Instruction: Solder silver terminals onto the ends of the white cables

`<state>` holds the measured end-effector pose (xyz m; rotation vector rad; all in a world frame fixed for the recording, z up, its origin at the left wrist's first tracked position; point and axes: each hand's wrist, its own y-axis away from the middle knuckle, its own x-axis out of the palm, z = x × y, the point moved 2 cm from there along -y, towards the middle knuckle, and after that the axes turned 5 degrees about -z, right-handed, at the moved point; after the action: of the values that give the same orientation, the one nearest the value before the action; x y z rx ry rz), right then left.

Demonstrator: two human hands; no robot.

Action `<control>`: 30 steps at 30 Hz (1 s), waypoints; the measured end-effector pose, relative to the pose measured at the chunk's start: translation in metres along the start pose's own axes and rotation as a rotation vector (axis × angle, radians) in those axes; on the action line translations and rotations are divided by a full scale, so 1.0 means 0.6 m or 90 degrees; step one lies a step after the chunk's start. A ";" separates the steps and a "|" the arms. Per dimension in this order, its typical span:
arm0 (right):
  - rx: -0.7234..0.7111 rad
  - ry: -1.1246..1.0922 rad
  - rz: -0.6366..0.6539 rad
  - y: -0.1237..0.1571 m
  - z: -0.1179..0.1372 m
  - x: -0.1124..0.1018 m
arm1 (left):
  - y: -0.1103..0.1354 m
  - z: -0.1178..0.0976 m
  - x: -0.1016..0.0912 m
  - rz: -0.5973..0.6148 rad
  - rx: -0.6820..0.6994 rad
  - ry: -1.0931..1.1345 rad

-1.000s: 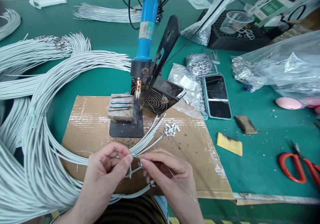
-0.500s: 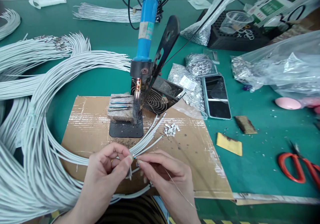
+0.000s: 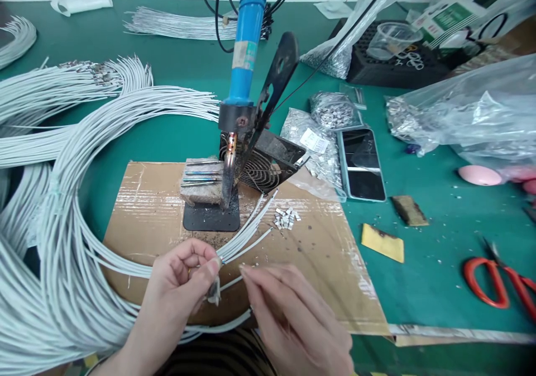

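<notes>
My left hand (image 3: 180, 286) pinches a white cable at its thumb and fingertips, near the front of the cardboard. A small greyish scrap (image 3: 214, 292) pokes out below those fingers; what it is I cannot make out. To its right, and apart from it, my right hand (image 3: 293, 314) has thumb and forefinger pressed together; anything between them is too small or hidden to name. Several loose white cable ends (image 3: 247, 231) fan out just beyond both hands. Behind them, a blue-handled soldering iron (image 3: 245, 46) hangs tip-down in a stand beside a grey block (image 3: 201, 180).
A heap of small metal pieces (image 3: 286, 218) lies on the cardboard sheet (image 3: 326, 264). Thick bundles of white cable (image 3: 67, 197) fill the left side. To the right are a phone (image 3: 362, 163), a yellow sponge (image 3: 383, 243), red-handled scissors (image 3: 486, 281) and plastic bags (image 3: 469, 108).
My right hand has drawn away from my left, to the right and slightly down. The thin strand that trailed across it no longer shows. The left hand has hardly moved.
</notes>
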<state>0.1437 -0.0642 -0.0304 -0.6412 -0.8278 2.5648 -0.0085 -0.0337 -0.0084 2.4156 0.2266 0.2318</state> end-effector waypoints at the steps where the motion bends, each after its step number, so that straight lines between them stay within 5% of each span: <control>1: 0.026 -0.002 -0.014 -0.001 -0.003 -0.003 | 0.000 -0.001 0.000 -0.006 0.011 -0.008; 5: 0.217 -0.038 -0.049 -0.004 -0.016 -0.013 | 0.000 -0.001 -0.002 -0.013 0.065 -0.046; 9: 0.460 -0.208 0.007 -0.002 -0.019 -0.003 | 0.001 0.004 -0.005 -0.005 0.083 -0.079; 11: 0.512 -0.280 0.028 -0.004 -0.018 0.005 | 0.000 0.008 -0.009 0.005 0.099 -0.087; 19: 0.462 -0.312 0.089 -0.011 -0.021 0.015 | -0.012 0.030 -0.029 0.087 0.152 -0.115; 30: 0.463 -0.333 0.122 -0.014 -0.025 0.017 | -0.012 0.022 -0.026 0.102 0.153 -0.102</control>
<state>0.1449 -0.0463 -0.0391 0.1892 0.0906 2.9606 -0.0215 -0.0398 -0.0246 2.6790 -0.0128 0.0858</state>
